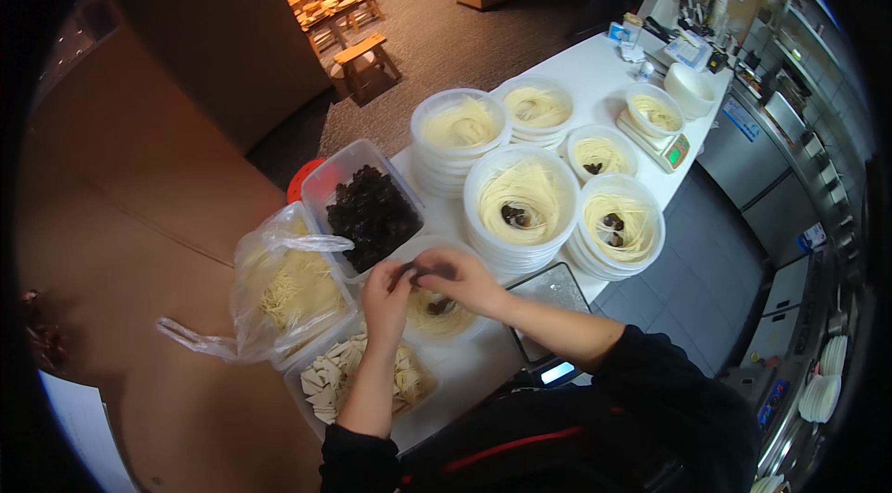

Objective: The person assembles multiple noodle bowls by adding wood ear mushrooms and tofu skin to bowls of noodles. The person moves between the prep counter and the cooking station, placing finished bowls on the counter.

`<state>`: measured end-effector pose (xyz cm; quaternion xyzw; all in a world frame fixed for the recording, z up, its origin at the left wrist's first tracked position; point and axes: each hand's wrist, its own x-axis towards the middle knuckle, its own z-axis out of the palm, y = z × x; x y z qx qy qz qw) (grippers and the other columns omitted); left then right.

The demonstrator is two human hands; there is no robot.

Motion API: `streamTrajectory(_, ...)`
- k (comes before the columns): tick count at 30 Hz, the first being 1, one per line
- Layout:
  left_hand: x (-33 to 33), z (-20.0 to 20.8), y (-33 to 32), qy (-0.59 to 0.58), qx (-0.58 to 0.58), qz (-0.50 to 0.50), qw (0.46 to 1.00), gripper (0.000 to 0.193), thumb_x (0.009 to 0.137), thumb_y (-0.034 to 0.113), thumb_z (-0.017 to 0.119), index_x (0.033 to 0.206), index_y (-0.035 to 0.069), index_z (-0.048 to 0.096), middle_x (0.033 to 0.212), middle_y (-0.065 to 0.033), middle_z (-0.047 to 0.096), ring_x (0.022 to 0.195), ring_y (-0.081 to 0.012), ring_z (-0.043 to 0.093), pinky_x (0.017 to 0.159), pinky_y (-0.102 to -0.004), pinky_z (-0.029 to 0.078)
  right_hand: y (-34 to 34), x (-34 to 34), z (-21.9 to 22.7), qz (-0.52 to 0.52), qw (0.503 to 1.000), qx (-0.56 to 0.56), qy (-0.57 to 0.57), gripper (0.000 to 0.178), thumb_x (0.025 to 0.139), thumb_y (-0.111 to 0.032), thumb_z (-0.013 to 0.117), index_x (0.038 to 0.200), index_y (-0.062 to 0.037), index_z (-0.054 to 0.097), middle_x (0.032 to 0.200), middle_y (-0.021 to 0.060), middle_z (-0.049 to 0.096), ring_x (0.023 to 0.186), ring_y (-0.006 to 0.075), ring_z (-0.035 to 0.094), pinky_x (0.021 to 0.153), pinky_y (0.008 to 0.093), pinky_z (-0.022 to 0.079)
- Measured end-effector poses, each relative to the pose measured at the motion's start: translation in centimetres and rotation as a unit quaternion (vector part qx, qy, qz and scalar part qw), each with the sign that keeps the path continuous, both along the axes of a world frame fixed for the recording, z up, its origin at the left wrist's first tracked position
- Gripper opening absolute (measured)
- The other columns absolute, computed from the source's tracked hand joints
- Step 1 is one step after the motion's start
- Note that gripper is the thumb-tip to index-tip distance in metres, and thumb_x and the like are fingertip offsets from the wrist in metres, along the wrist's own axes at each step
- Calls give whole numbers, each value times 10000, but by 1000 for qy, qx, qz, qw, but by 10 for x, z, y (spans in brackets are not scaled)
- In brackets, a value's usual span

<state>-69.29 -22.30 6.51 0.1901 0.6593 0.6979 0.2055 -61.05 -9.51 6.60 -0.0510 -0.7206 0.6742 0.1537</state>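
Observation:
Both hands meet above a round plastic bowl (455,330) of pale noodles with dark bits in the middle. My left hand (383,287) and my right hand (453,277) pinch a dark piece between their fingertips. It looks like wood ear mushroom (415,274), though the fingers partly cover it. Just beyond my left hand, a clear rectangular tub (321,179) holds a heap of the same dark, wrinkled pieces (372,210). Nearer to me, another tub contains white flat slices (336,380) and yellowish strips (409,377), partly behind my left forearm.
Stacked noodle bowls (520,200) stand ahead, some topped with dark pieces. A clear bag (302,284) of yellowish shreds lies at the left. By my right forearm is a scale (557,370); another scale (671,154) carries a bowl farther off. Steel kitchen counters (757,172) line the right.

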Motion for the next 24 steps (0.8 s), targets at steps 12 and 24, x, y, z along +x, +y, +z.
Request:
streamTrajectory(12, 31, 8, -2, 123, -34, -22, 992, 116, 787, -84, 485, 884, -23, 505, 794, -69, 564, 661, -112, 563, 582, -227, 482, 11, 21, 18, -3, 988, 144, 49, 123, 708, -54, 592, 810, 9, 563, 747, 124, 592, 624, 192, 569, 575, 280, 448)
streamTrajectory(24, 52, 30, 35, 228, 101, -45, 967, 98, 774, -94, 515, 847, -29, 517, 840, -94, 555, 679, -120, 555, 581, -217, 486, 124, 1, 46, -151, 984, -73, 69, 52, 752, -29, 557, 796, -14, 577, 669, 49, 591, 594, 85, 542, 532, 223, 435)
